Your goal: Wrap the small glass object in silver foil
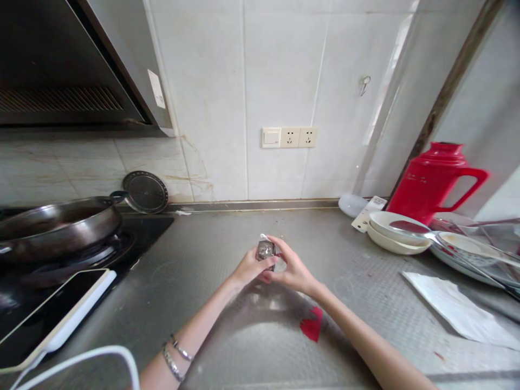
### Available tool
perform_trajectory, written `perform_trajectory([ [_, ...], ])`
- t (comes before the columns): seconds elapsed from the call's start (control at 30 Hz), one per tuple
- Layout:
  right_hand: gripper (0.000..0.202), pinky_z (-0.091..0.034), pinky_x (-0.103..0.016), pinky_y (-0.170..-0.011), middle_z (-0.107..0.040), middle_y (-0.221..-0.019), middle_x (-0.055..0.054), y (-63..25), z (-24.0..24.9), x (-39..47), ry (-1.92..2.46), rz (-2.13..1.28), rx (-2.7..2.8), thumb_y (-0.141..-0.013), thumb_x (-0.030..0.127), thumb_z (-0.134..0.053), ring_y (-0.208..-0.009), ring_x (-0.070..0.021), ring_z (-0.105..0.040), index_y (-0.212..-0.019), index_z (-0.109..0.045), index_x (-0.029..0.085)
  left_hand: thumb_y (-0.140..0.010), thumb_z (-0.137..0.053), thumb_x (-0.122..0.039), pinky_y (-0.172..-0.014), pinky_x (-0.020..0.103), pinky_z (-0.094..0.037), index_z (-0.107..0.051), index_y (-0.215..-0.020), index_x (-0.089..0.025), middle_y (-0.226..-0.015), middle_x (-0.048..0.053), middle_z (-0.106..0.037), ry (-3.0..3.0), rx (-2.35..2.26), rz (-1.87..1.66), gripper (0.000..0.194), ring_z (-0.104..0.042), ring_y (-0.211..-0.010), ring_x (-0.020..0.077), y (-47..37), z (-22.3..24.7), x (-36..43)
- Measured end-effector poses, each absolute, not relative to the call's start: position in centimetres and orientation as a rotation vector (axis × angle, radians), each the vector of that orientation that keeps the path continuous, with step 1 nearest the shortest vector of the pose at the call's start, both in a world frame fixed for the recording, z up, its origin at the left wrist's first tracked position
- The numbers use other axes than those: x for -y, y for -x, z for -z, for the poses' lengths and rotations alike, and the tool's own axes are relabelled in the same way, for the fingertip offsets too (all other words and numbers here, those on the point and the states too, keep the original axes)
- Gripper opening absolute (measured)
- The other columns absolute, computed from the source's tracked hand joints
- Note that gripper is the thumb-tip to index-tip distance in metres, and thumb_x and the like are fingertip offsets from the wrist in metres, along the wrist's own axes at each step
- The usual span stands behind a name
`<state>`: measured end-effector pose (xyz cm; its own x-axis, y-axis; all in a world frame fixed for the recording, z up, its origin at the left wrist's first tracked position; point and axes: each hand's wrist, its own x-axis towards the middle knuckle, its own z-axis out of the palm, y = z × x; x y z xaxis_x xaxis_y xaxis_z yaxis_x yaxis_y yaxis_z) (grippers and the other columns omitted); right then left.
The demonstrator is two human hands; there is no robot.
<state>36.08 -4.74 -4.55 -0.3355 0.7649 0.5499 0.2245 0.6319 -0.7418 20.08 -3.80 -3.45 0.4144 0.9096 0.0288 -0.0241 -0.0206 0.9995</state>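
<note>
A small dark, shiny, box-like object [266,250] is held between both hands above the middle of the metal counter [227,233]. My left hand [248,266] grips it from the left, with the thumb across its lower front. My right hand [293,267] is curved around its right side, index finger at the top by a small white piece [263,236]. Some fingers behind the object are hidden. A red cut piece [312,324] lies on the counter below my right hand.
At left, a pan [60,227] sits on the stove, near a phone [57,314] with a white cable. A round black lid-like disc [145,192] leans on the wall. Right: red thermos [430,181], stacked bowls [396,246], dishes and white paper [459,309].
</note>
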Motion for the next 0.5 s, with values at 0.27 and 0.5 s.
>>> perform_trajectory([
  [0.27,0.074,-0.053,-0.039,-0.089,-0.059,-0.125,-0.010,-36.5,3.7,4.0,0.783,-1.121,1.459,-0.064,0.030,-0.079,-0.103,-0.0243,-0.064,-0.130,-0.047,0.023,-0.049,-0.089,-0.034,-0.097,0.046,-0.045,-0.009,-0.147,-0.027,-0.141,0.021,-0.040,-1.684,-0.740,-1.026,0.126,-0.052,-0.120,0.0330,-20.1,4.9,3.5],
  [0.5,0.061,-0.051,-0.038,-0.093,-0.063,-0.121,-0.008,-36.1,3.0,4.7,0.820,-1.179,1.505,-0.069,0.032,-0.075,-0.107,-0.0244,-0.062,-0.125,-0.054,0.020,-0.053,-0.086,-0.027,-0.108,0.049,-0.033,-0.016,-0.146,-0.025,-0.143,0.016,-0.040,-1.951,-0.985,-1.129,0.117,-0.042,-0.130,0.0326,-19.9,5.5,3.6],
])
